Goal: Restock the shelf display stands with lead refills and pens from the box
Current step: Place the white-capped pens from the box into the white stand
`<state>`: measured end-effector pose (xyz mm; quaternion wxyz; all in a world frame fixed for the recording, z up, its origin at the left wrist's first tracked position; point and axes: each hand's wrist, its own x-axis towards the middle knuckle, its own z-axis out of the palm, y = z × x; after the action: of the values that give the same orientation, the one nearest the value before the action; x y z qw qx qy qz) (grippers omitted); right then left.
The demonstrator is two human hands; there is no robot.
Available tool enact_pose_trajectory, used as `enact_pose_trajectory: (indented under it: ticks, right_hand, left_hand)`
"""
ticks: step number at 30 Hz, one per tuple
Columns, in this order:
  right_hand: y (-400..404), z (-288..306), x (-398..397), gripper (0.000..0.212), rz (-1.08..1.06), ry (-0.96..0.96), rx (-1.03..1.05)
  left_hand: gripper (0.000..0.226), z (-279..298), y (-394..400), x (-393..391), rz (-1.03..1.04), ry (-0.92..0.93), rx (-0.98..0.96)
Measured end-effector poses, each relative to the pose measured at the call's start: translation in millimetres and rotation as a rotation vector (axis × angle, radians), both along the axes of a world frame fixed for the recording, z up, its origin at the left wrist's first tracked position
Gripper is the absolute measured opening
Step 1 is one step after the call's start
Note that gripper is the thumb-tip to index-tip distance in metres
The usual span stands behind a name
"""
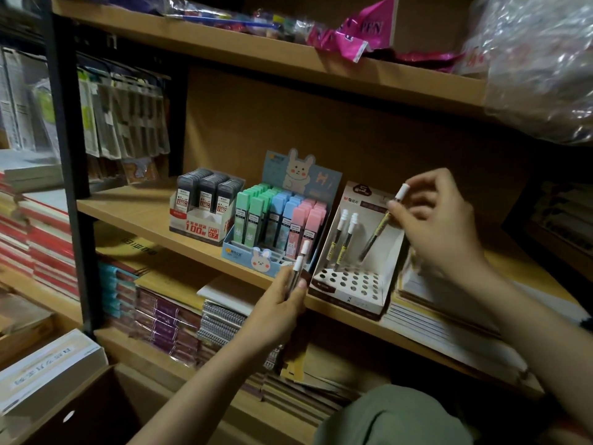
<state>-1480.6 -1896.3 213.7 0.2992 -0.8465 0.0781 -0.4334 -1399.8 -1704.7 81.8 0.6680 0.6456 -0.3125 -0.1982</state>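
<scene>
A white pen display stand (353, 281) with rows of holes sits on the middle shelf (134, 210). Two white-capped pens (345, 239) stand in its back holes. My right hand (439, 220) pinches a third white-capped pen (380, 226) near its cap, tilted, with its tip down in the stand. My left hand (279, 306) grips two more white-capped pens (300, 264) upright in front of the shelf edge. Left of the stand is a bunny display (282, 226) of green, blue and pink lead refill cases, and a box of dark lead refills (205, 203).
A brown cardboard box (80, 409) sits at the lower left. Stacked notebooks (179, 316) fill the shelf below, and flat paper stacks (449, 319) lie right of the pen stand. The upper shelf (256, 49) holds plastic-wrapped packs. Hanging packets (125, 120) are at the left.
</scene>
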Motion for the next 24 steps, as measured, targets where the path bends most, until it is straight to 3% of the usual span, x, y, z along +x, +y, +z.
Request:
enact_pose_trajectory:
  ticks: [2,5,11,24]
  right_hand:
    - [-15,11,6,0.033,-0.072,0.100,-0.190]
    - [-27,9,19,0.033,-0.070,0.172,-0.286]
    - [-36,-16,41,0.030,-0.068,0.169,-0.245]
    - [-35,-19,50,0.028,-0.108,0.253,-0.186]
  left_hand:
    - [0.013,0,-2,1,-0.037,0.080,-0.011]
    - [0.016,2,-6,-1,-0.078,0.136,-0.032]
    - [0.017,6,-6,-6,-0.104,0.195,-0.098]
    - [0.022,3,-7,-4,-0.062,0.208,-0.050]
